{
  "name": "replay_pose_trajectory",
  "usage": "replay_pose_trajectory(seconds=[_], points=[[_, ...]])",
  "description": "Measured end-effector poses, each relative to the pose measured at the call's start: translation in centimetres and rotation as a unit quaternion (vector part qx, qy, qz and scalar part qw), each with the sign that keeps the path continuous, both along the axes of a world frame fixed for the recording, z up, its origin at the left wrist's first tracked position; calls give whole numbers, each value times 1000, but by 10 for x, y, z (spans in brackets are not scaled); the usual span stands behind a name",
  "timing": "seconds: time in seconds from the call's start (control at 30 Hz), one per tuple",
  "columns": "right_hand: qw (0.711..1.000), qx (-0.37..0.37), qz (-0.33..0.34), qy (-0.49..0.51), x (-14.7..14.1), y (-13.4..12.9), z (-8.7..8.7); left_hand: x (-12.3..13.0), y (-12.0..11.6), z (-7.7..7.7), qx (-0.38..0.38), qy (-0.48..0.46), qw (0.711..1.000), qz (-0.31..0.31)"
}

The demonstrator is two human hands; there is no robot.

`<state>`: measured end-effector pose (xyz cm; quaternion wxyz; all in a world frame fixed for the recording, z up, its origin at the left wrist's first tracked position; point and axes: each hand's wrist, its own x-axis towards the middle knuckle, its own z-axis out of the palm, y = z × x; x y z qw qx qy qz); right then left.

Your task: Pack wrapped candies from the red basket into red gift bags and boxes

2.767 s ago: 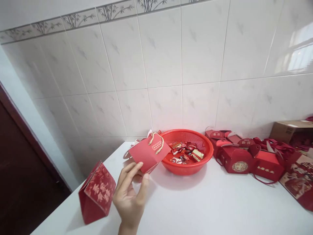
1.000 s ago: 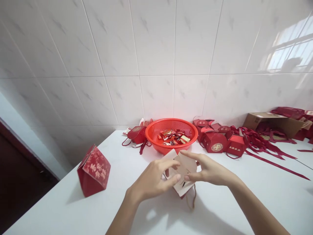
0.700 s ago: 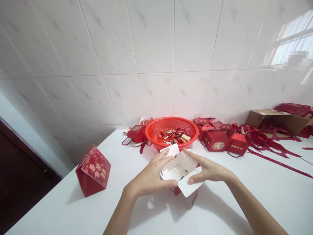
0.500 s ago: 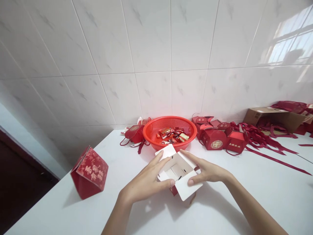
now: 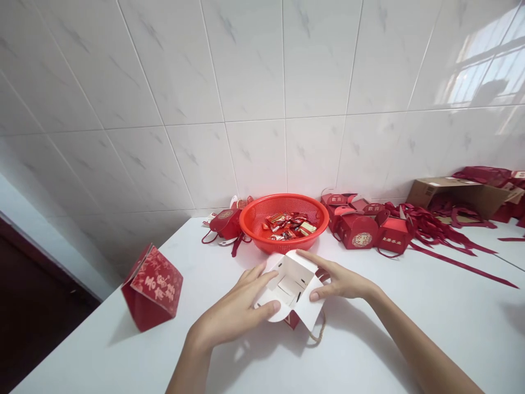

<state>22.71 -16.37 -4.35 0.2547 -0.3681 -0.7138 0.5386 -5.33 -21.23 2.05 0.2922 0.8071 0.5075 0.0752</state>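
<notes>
A small box (image 5: 289, 284), white inside and red outside, stands on the table with its top flaps folded outward. Inside it I see slots and a bare white bottom; a twine cord hangs at its near right side. My left hand (image 5: 246, 301) rests against the left flaps, fingers spread and thumb on the near-left flap. On the right side, my right hand (image 5: 338, 279) touches the flaps with its thumb on top and fingers apart. Just behind the box is a red basket (image 5: 254, 219) with wrapped candies (image 5: 289, 225) in it.
A red folded box (image 5: 153, 287) stands at the left on the white table (image 5: 213, 361). Red boxes (image 5: 359, 232) cluster right of the basket, beside dark red ribbons (image 5: 435, 232) and a cardboard box (image 5: 451, 191). Another red box (image 5: 225, 223) lies left of the basket.
The box has turned and its flaps are spread differently, with the twine cord showing more. My left hand has moved slightly left, and my right hand has shifted slightly left and up.
</notes>
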Motion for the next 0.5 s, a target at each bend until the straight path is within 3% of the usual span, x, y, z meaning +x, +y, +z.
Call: replay_pose_trajectory(seconds=[0.2,0.3,0.5], points=[[995,66,-69,-26,1,1,0,5,7,-10,17,-29,998,45],[988,109,-95,-45,4,0,2,7,13,-13,39,-49,998,26],[971,206,-120,3,8,0,8,6,22,-4,77,-69,994,19]])
